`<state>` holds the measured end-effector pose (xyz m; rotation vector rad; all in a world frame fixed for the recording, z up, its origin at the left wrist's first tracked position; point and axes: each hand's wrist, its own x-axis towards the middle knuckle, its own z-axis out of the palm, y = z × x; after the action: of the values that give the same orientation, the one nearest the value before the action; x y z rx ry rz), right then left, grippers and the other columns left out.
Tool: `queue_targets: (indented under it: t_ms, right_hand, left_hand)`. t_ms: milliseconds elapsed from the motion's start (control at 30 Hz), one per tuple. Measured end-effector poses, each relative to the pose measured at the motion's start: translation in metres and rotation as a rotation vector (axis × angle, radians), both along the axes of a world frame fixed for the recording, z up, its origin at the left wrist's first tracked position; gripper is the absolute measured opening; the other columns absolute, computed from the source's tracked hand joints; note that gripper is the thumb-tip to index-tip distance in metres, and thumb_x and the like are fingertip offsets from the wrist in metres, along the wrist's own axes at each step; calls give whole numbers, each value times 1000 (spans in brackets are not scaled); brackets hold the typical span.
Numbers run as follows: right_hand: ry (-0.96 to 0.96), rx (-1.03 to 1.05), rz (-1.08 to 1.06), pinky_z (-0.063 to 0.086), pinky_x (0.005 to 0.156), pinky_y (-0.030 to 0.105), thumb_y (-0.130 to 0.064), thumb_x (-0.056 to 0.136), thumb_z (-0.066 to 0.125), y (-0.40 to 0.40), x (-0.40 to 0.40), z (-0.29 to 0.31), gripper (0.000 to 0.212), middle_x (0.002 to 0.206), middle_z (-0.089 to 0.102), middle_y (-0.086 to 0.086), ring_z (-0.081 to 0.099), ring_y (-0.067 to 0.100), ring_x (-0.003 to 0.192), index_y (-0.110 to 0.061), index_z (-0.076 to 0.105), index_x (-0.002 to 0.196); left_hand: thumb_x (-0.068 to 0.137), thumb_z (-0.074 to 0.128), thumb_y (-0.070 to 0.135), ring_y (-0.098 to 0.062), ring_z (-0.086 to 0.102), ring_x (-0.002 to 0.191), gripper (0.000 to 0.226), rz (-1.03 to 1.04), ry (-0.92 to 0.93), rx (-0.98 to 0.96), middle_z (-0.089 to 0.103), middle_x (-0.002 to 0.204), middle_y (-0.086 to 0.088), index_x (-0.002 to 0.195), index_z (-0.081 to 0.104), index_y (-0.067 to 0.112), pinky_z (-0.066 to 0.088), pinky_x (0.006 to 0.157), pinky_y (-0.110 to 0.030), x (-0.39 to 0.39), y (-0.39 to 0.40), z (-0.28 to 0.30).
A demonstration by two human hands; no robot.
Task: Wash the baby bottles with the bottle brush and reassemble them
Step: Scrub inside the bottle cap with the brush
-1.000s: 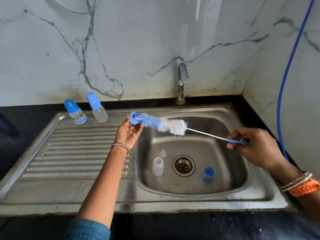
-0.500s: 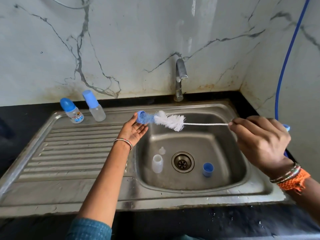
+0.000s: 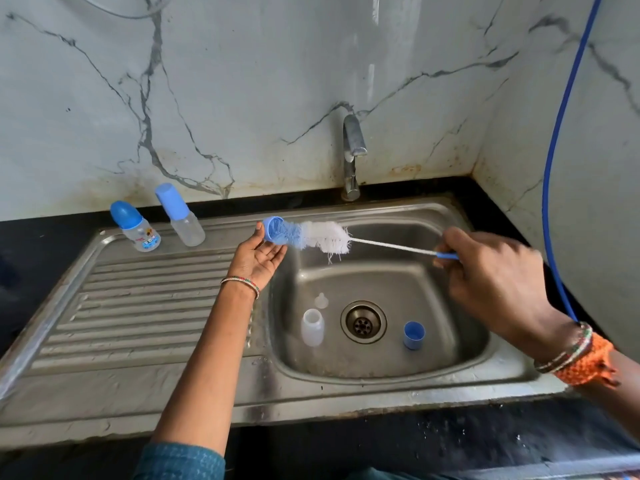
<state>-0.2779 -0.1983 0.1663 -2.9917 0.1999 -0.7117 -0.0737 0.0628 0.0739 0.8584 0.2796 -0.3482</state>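
Note:
My left hand (image 3: 255, 259) holds a small blue bottle ring (image 3: 273, 231) between thumb and fingertips over the sink's left rim. My right hand (image 3: 491, 275) grips the blue handle of the bottle brush (image 3: 323, 237), whose blue and white bristles are pushed into the ring. In the sink basin (image 3: 450, 299) lie an open clear bottle (image 3: 312, 327), a clear nipple (image 3: 321, 301) and a blue cap (image 3: 414, 335). Two capped baby bottles stand on the drainboard at the back: one with a printed label (image 3: 136, 227), one plain (image 3: 180, 216).
A steel tap (image 3: 352, 157) rises behind the basin, with the drain (image 3: 363, 322) at the basin's middle. The ribbed drainboard (image 3: 138, 313) spreads to the left. A blue hose (image 3: 561, 140) hangs down the right wall. Black counter (image 3: 381, 441) runs along the front.
The brush has slid back and forth in the ring: pulled right half a second ago, now pushed in deeper again. My right hand moved left along the handle. The left hand barely moved.

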Motion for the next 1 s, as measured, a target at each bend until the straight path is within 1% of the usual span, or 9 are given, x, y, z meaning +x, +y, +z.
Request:
queue_targets:
  t_ms: [100, 233, 300, 467, 600, 667, 800, 867, 1000]
  right_hand:
    - [-224, -91, 106, 36, 51, 26, -6, 78, 67, 0, 3, -3, 8, 62, 62, 2, 60, 30, 57, -13, 62, 76]
    - [644, 972, 44, 32, 37, 19, -24, 97, 53, -3, 14, 5, 25, 48, 52, -1, 41, 12, 35, -9, 64, 81]
    - [817, 1187, 51, 20, 35, 15, -29, 100, 44, -9, 18, 7, 35, 45, 43, 0, 27, 8, 33, -7, 61, 79]
    - [172, 132, 44, 38, 54, 28, -31, 93, 59, -6, 10, 1, 15, 72, 64, -4, 62, 24, 68, -24, 60, 79]
    - [-261, -267, 235, 40, 57, 33, -5, 78, 66, -8, 9, -3, 9, 74, 66, 2, 59, 30, 65, -14, 64, 79]
    - [-137, -143, 198, 40, 55, 31, -8, 82, 66, -9, 12, -2, 8, 71, 66, 1, 59, 27, 62, -15, 66, 79]
    - [742, 1070, 75, 20, 38, 17, -28, 98, 50, -18, 22, 11, 33, 48, 48, 1, 29, 11, 35, -8, 67, 79]
    - [763, 1062, 115, 20, 39, 19, -31, 99, 48, -26, 27, 8, 36, 48, 45, 0, 27, 10, 37, -7, 67, 80]
    - [331, 452, 155, 47, 59, 29, -37, 91, 59, -18, 17, 6, 18, 65, 65, -8, 58, 7, 59, -27, 68, 80]
  left_hand:
    - [93, 56, 27, -25, 61, 98, 19, 26, 0, 11, 73, 78, -11, 94, 60, 8, 46, 94, -35, 0, 0, 1]
    - [96, 49, 26, -24, 63, 93, 30, 53, -53, -49, 73, 80, -11, 84, 71, 8, 49, 91, -34, 0, 3, 5]
    - [97, 47, 25, -21, 66, 85, 45, 44, -82, -38, 73, 78, -10, 66, 76, 11, 54, 82, -32, 0, 5, 5]
    - [97, 48, 25, -25, 62, 92, 23, 75, -29, -26, 73, 76, -12, 92, 60, 6, 48, 88, -36, 0, 10, 5]
    - [97, 48, 23, -27, 60, 94, 21, 50, -34, 8, 73, 74, -12, 89, 58, 6, 43, 98, -41, 0, 4, 7]
    - [98, 46, 24, -28, 63, 91, 23, 41, -41, 11, 73, 75, -13, 91, 58, 6, 43, 99, -43, -1, 3, 7]
    - [97, 45, 21, -26, 66, 87, 42, 30, -92, -18, 73, 77, -13, 71, 74, 8, 45, 94, -42, 1, 5, 4]
    - [93, 48, 21, -25, 61, 94, 46, 21, -112, -31, 73, 78, -12, 57, 75, 12, 47, 92, -40, 2, 6, 1]
    - [96, 47, 24, -23, 61, 96, 42, -15, -95, -10, 73, 84, -10, 68, 78, 14, 52, 86, -33, 3, 8, -1]
